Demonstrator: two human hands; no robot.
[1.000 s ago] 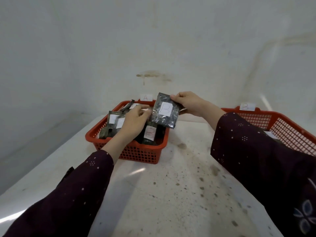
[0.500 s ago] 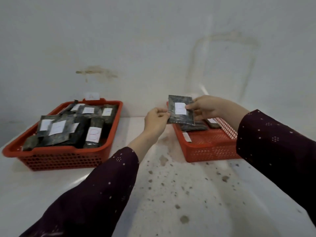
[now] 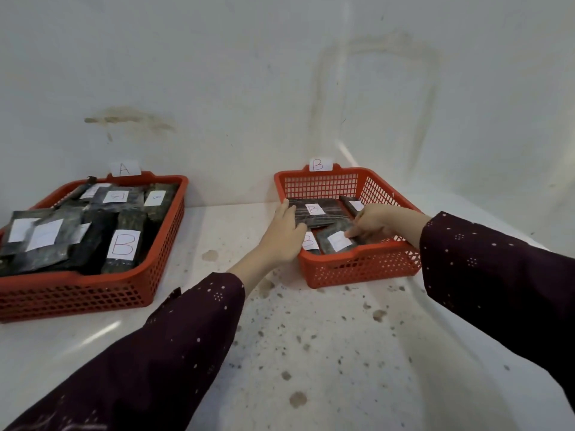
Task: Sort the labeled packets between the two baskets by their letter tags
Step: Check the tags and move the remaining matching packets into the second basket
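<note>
**A:** What is difficult to see here?

**B:** The left basket (image 3: 93, 287) is cut by the left border of the picture, so the packets at that side are only partly visible. Most white labels in it are blurred. I can read only one, a big red B on the front packet (image 3: 123, 247). In the right basket (image 3: 357, 269), the right end of the top packet (image 3: 317, 213) goes behind the right hand (image 3: 376, 222). A lower packet (image 3: 308, 241) shows only a part of its label, because the left hand (image 3: 284, 234) covers the rest.

**A:** How are the hands placed?

**B:** Both are stretched forward into the right basket. The left hand lies over the basket's left rim and grips the left end of the top packet, with the thumb on its near edge and the fingers at its far corner. The right hand is bent at the knuckles, fingers together, with the tips pointing down just beside the white label of the near packet (image 3: 337, 241). Whether these fingers clamp the top packet or only touch it, I cannot tell.

**A:** And the baskets?

**B:** Both are red plastic and stand well apart on the white spotted table (image 3: 280, 353), against the wall (image 3: 280, 73). The left one carries tag A (image 3: 124, 168) and is full of dark packets lying across each other. The right one carries tag B (image 3: 318, 164) and holds a few packets. The top packet, with a B on its label, lies on the others, close to the basket's left side.
</note>
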